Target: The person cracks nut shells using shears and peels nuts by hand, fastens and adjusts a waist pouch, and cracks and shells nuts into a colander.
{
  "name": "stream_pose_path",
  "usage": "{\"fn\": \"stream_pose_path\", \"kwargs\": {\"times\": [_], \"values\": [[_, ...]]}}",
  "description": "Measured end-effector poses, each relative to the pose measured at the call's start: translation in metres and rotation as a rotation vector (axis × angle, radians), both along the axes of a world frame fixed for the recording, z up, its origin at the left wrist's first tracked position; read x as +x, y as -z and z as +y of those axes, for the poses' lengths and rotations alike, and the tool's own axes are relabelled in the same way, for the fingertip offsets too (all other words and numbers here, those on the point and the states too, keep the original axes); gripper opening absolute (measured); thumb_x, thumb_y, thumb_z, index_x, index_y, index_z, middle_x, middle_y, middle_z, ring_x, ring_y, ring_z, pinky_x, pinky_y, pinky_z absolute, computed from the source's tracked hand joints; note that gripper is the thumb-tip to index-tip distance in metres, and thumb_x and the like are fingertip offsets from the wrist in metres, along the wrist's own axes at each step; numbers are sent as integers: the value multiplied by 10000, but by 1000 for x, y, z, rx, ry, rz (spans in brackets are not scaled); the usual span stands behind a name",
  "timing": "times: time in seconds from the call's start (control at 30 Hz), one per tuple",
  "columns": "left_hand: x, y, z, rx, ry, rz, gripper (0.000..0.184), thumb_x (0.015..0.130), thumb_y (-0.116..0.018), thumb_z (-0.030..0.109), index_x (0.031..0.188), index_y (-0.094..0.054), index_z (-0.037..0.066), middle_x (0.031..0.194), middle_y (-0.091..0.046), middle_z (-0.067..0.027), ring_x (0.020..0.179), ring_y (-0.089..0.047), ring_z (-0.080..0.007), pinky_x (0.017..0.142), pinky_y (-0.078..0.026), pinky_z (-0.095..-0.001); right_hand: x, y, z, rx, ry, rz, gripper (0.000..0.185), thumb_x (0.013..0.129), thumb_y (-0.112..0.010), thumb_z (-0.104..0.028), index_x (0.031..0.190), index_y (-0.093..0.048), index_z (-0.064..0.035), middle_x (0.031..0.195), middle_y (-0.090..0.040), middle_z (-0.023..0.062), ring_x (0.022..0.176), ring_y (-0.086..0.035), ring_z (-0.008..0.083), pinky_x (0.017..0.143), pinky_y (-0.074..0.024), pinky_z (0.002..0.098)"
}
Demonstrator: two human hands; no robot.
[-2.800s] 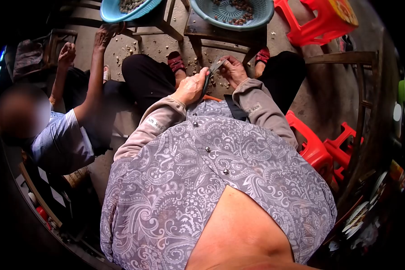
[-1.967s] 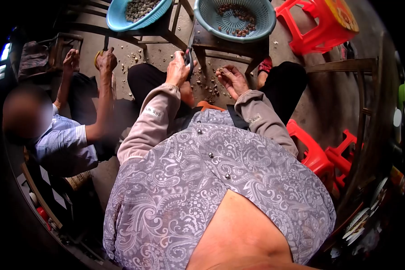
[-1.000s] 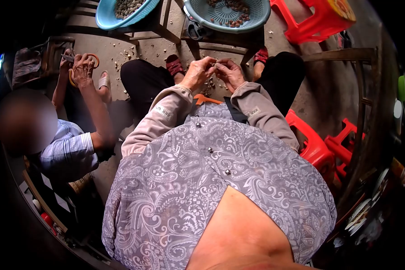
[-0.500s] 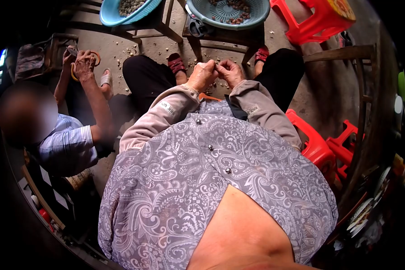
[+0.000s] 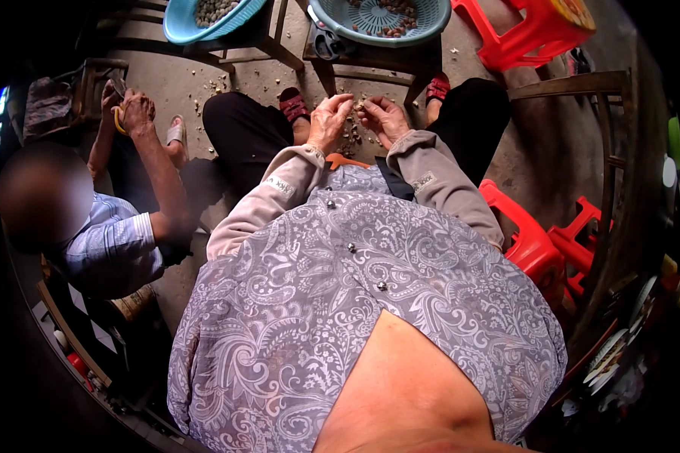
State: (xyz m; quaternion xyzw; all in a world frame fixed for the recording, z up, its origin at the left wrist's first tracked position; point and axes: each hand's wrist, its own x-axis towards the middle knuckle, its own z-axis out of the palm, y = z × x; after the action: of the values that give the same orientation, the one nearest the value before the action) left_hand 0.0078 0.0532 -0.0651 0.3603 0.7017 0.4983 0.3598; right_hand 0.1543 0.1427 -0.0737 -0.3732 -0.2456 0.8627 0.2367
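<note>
Between my knees, my left hand [image 5: 330,121] and my right hand [image 5: 385,121] are held up a small gap apart. My right thumb and fingers pinch a small pale brown piece [image 5: 360,106], which looks like a nut or a bit of shell. The fingers of my left hand are drawn together just left of it; whether they hold anything is too small to make out. Below my hands an orange object [image 5: 347,161] lies at my lap, its kind unclear. Broken shell bits [image 5: 351,142] are scattered on the floor beneath.
Ahead, a blue-green basket [image 5: 438,30] with reddish-brown kernels rests on a wooden stool [image 5: 385,62]. A blue basin [image 5: 180,26] of greyish nuts stands left of it. Red plastic stools [image 5: 533,253] are at right. At left, another person's hands [image 5: 134,113] hold a yellow-handled tool [image 5: 119,121].
My hands were together at the fingertips and have parted, the left shifting left. The small piece now shows in my right fingers. The other person's hands have turned slightly.
</note>
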Motion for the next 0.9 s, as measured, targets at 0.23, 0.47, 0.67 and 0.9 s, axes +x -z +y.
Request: {"fn": "stream_pose_path", "kwargs": {"times": [0.23,0.47,0.67,0.9], "values": [[10,-28,0,-68,112,159,174,929,-652,170,1023,-686,27,764,-675,-59,646,-589,-92,571,-475,-244,1,-4,-1,21,-57,-18,133,893,-721,-130,988,-633,-100,864,-665,6,695,-634,90,591,-517,192],[2,-22,1,-11,286,339,113,892,-635,89,974,-624,13,698,-647,-102,611,-622,-149,567,-508,-305,3,6,-1,146,-140,-66,97,891,-725,-134,926,-649,-86,810,-669,9,663,-622,73,568,-497,188],[-1,-25,2,59,236,297,93,866,-641,86,928,-609,23,689,-625,-131,617,-622,-145,569,-509,-305,1,0,-4,159,-156,-31,89,908,-701,-123,945,-644,-66,832,-676,19,697,-650,91,583,-527,195],[6,-21,5,-146,-72,-531,224,998,-523,219,1016,-630,23,756,-641,-17,579,-529,-83,509,-420,-218,-2,7,-2,-50,-17,79,115,918,-686,-129,1013,-638,-86,907,-680,27,762,-665,109,653,-566,219]]}}
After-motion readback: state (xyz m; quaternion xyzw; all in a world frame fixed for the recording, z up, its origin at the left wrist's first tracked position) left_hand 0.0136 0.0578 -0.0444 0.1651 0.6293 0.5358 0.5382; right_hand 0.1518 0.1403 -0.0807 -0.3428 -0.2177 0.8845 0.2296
